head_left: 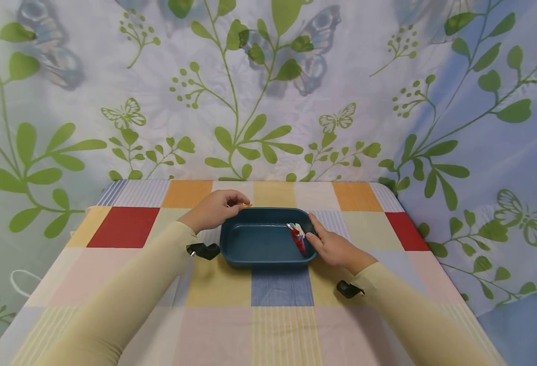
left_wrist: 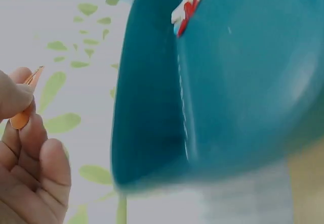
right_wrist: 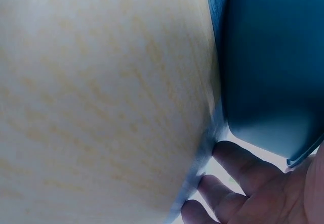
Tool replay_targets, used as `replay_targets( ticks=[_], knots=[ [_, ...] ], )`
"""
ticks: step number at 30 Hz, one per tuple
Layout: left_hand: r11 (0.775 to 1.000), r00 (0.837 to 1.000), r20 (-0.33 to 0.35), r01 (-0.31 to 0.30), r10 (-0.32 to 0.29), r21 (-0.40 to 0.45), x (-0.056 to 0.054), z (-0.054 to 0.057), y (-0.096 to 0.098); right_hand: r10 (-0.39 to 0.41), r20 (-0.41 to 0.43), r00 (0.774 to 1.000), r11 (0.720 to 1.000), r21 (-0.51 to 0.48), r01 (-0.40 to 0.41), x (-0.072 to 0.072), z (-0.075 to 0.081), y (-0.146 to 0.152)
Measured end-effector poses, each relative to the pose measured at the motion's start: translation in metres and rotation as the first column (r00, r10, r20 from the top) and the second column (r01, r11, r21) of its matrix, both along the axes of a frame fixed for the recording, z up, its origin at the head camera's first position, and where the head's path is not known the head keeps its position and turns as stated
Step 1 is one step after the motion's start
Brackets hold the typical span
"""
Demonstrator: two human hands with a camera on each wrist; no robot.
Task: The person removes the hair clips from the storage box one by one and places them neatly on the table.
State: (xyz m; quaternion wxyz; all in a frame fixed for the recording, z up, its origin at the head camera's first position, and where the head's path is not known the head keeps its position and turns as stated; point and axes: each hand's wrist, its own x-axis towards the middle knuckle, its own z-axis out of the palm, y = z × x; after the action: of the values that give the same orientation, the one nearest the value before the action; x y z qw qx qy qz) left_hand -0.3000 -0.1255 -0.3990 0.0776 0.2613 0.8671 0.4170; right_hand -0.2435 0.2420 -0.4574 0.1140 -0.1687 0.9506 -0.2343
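My left hand (head_left: 220, 207) is at the far left corner of a dark teal rectangular tray (head_left: 259, 246). Between its thumb and fingers it pinches an orange hair clip (left_wrist: 20, 120), whose slim pointed end sticks out past the thumb. My right hand (head_left: 339, 250) grips the right end of the tray, with the thumb over the rim and other fingers outside the wall. Inside that end lies a small pile of hair clips (head_left: 298, 240) in red, white and other colours, partly hidden by the right thumb in the head view.
A patchwork-patterned cloth (head_left: 218, 330) covers the table under the tray. Behind and to the right hangs a curtain (head_left: 268, 91) printed with leaves and butterflies. A white cord loop (head_left: 21, 282) shows beside the table's left edge. Black wrist cameras (head_left: 203, 250) sit at both cuffs.
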Motion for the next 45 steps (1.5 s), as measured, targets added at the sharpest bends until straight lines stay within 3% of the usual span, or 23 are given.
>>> replay_targets(
  ticks=[5, 11, 20, 25, 31, 39, 45],
  knots=[
    [0.997, 0.995, 0.056, -0.077, 0.077, 0.004, 0.002, -0.006, -0.035, -0.005, 0.001, 1.000, 1.000, 0.009, 0.005, 0.001, -0.001, 0.002],
    [0.986, 0.977, 0.152, -0.159, 0.150, 0.051, 0.003, -0.021, -0.075, -0.018, 0.029, 0.999, 1.000, 0.007, 0.018, 0.001, -0.003, 0.003],
    [0.964, 0.953, 0.183, -0.257, 0.240, 0.071, 0.009, -0.035, -0.115, -0.018, 0.020, 1.000, 1.000, 0.009, 0.018, 0.001, -0.003, 0.001],
    [0.943, 0.930, 0.201, -0.327, 0.308, 0.067, 0.014, -0.036, -0.126, -0.006, 0.018, 1.000, 1.000, 0.007, 0.006, 0.000, -0.002, 0.001],
    [0.932, 0.918, 0.201, -0.359, 0.342, 0.053, 0.016, -0.039, -0.133, 0.001, 0.007, 1.000, 1.000, 0.007, -0.001, -0.001, 0.000, 0.001],
    [0.943, 0.930, 0.236, -0.313, 0.281, 0.109, 0.014, -0.045, -0.135, -0.005, 0.013, 1.000, 1.000, -0.006, 0.005, 0.000, 0.000, 0.001],
    [0.943, 0.934, 0.236, -0.304, 0.268, 0.134, 0.012, -0.051, -0.133, -0.007, 0.013, 1.000, 1.000, -0.001, 0.007, 0.000, -0.002, 0.000]
  ],
)
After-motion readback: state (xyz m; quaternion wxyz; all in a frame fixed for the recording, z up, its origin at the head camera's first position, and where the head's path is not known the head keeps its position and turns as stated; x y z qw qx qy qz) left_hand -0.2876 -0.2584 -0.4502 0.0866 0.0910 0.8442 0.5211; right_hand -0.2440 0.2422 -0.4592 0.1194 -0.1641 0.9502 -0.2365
